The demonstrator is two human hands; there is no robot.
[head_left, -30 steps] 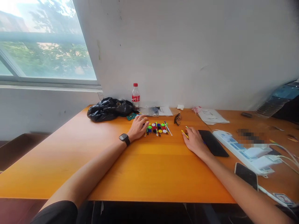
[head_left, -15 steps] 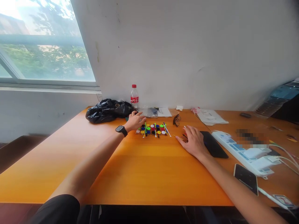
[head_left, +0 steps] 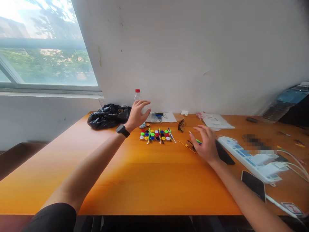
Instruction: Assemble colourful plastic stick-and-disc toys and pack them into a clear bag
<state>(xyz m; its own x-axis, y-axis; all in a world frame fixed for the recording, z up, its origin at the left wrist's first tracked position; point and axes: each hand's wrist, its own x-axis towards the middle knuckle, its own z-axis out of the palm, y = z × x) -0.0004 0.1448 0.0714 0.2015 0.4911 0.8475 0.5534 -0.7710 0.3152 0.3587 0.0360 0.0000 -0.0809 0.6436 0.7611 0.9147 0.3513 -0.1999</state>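
Observation:
My left hand [head_left: 138, 113], a black watch [head_left: 123, 130] on its wrist, is raised over the back of the table with fingers apart and nothing in them. It hides part of the red-capped bottle [head_left: 137, 93]. Below and to its right lie rows of small coloured round pieces [head_left: 153, 135], with bundles of thin coloured sticks [head_left: 159, 136] laid across them. My right hand [head_left: 206, 144] is above the table's right part, fingers spread and holding nothing visible. Beside and partly under it are a few loose sticks, a yellow one [head_left: 184, 144] among them.
A black plastic bag [head_left: 108, 116] sits at the back left. Dark glasses [head_left: 181, 125] lie behind the sticks. On the right are a black tablet-like slab [head_left: 224, 153], a white power strip [head_left: 246, 158] with cables, and a phone [head_left: 253, 185]. A large clear bottle [head_left: 281, 104] stands beyond.
My left hand has lifted up from beside the round pieces, baring them and hiding the bottle's label. My right hand has risen off the loose sticks, so more of them show.

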